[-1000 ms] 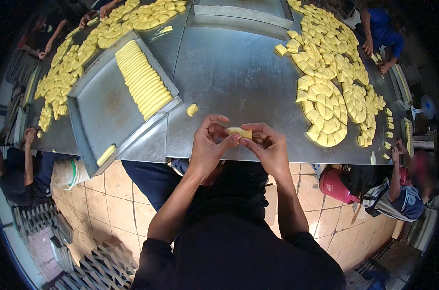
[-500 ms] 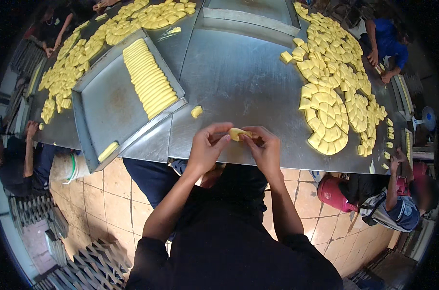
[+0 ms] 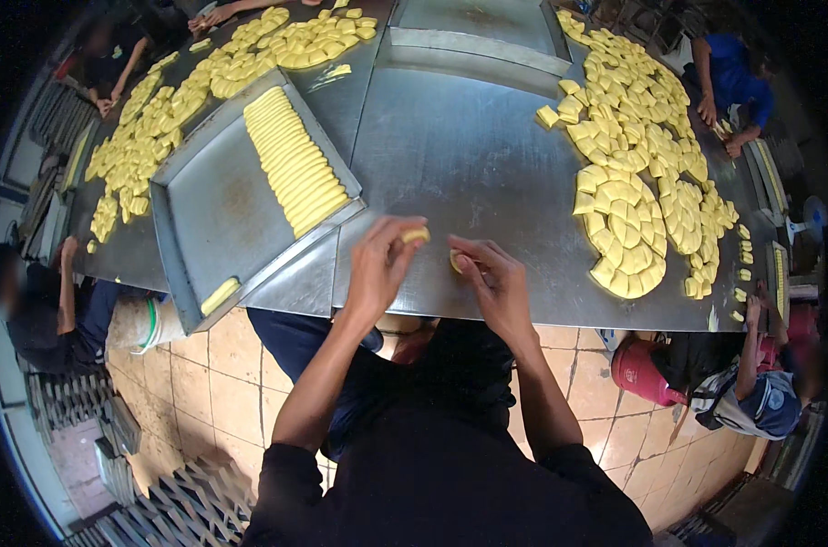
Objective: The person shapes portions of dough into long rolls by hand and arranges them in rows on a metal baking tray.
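Note:
My left hand is raised over the near edge of the metal table, with a small piece of yellow dough pinched between thumb and fingers. To its right, my right hand has its thumb and fingers closed round another dough piece, mostly hidden by the fingers. The hands are apart. Left of them sits a shallow metal tray with a row of rolled dough sticks along its right side. One single stick lies in its near corner.
Cut dough pieces spread over the table's right side, and more dough covers the far left. Another metal tray stands at the far middle. Co-workers handle dough around the table. A red container is on the tiled floor.
My hands have separated from the dough piece they held together; it stays in my right hand. The loose piece that lay beside the tray is now in my left hand.

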Action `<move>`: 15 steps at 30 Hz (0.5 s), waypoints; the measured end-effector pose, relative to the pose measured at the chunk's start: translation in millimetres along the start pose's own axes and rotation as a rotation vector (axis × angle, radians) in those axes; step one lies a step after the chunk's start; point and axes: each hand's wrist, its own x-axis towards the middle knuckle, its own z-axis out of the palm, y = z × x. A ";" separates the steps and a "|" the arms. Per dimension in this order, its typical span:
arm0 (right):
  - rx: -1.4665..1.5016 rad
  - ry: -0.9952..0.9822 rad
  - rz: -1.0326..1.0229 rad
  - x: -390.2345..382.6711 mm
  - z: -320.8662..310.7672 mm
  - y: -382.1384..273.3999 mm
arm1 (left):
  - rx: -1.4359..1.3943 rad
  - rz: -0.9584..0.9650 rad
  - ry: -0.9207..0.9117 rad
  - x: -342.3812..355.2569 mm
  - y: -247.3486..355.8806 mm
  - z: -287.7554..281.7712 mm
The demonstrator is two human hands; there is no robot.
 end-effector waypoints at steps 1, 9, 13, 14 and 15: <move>0.165 0.056 0.033 1.3 5.0 -2.7 | -0.202 -0.094 -0.073 -4.4 8.4 2.3; 0.318 -0.039 0.060 1.7 12.8 9.7 | -0.879 -0.454 -0.201 -24.7 -4.7 13.0; 0.166 -0.056 -0.016 -4.1 13.0 -6.4 | -0.954 -0.537 -0.185 -28.1 -6.2 13.0; 0.164 -0.053 -0.012 -4.5 11.9 -7.1 | -0.949 -0.540 -0.207 -28.4 -8.2 12.1; 0.101 -0.065 -0.041 -4.7 10.1 -7.6 | -0.945 -0.542 -0.229 -29.0 -9.7 10.9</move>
